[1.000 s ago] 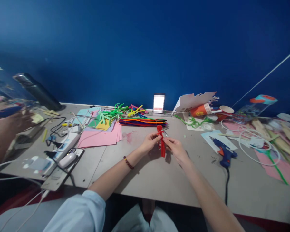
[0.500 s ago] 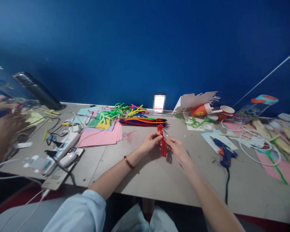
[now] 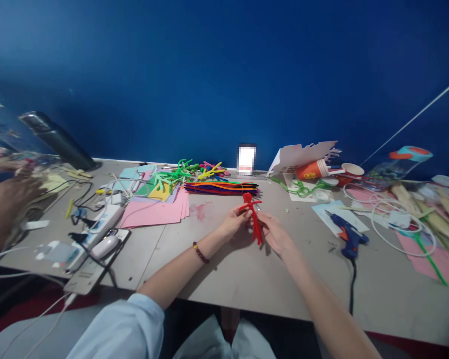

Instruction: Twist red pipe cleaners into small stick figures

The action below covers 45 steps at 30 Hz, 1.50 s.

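Observation:
Between my two hands is a red pipe-cleaner figure (image 3: pixel 255 224) with a round coiled head, arms sticking out sideways and legs hanging down. My left hand (image 3: pixel 232 223) pinches it at the left side, by the arm and body. From the right, my right hand (image 3: pixel 276 233) grips it at the body with bent fingers; the fingertips are partly hidden behind the red strands. Just beyond the figure's head lies a bundle of coloured pipe cleaners (image 3: pixel 220 189).
Pink paper sheets (image 3: pixel 149 213) and green bent pipe cleaners (image 3: pixel 172 175) lie at the left back. A power strip (image 3: pixel 107 217) and phone (image 3: pixel 84 276) are nearer. On the right are a blue glue gun (image 3: pixel 349 237) and orange paper cups (image 3: pixel 309 170). Another person's hand (image 3: pixel 13 192) is far left.
The figure's arms, earlier folded down along the body, now stick out to both sides. Its legs have spread apart slightly. My hands have shifted only a little.

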Each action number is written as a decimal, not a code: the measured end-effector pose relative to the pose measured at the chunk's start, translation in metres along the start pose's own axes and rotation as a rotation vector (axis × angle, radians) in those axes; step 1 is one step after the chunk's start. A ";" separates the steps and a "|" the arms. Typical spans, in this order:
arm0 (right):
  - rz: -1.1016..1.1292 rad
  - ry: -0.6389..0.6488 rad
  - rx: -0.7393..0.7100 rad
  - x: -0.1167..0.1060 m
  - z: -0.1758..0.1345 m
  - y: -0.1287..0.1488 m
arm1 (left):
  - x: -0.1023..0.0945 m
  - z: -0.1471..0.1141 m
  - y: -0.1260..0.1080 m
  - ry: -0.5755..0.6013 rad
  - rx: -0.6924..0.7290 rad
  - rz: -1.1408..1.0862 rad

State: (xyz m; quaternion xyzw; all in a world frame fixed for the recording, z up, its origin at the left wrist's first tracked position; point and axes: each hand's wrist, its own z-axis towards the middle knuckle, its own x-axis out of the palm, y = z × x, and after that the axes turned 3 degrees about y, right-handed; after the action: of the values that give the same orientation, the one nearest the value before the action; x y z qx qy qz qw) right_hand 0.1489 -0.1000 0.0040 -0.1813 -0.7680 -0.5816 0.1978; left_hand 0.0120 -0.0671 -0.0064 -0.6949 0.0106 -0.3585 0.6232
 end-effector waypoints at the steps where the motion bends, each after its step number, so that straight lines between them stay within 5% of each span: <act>1: -0.005 0.001 -0.010 0.000 -0.001 0.001 | 0.000 0.000 -0.001 -0.003 -0.014 0.002; 9: -0.151 0.053 -0.006 0.003 -0.006 0.008 | -0.002 0.000 -0.012 -0.005 -0.004 -0.045; 23: -0.063 0.084 0.018 0.004 -0.008 0.008 | -0.009 -0.002 -0.016 0.093 -0.064 0.049; 45: -0.108 0.087 -0.022 0.000 -0.006 0.007 | 0.000 -0.005 -0.026 0.077 0.005 0.188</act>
State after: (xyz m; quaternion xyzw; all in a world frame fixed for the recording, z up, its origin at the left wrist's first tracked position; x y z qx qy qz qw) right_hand 0.1527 -0.1036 0.0112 -0.1163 -0.7609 -0.6071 0.1972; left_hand -0.0020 -0.0656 0.0159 -0.6751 0.0988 -0.3247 0.6550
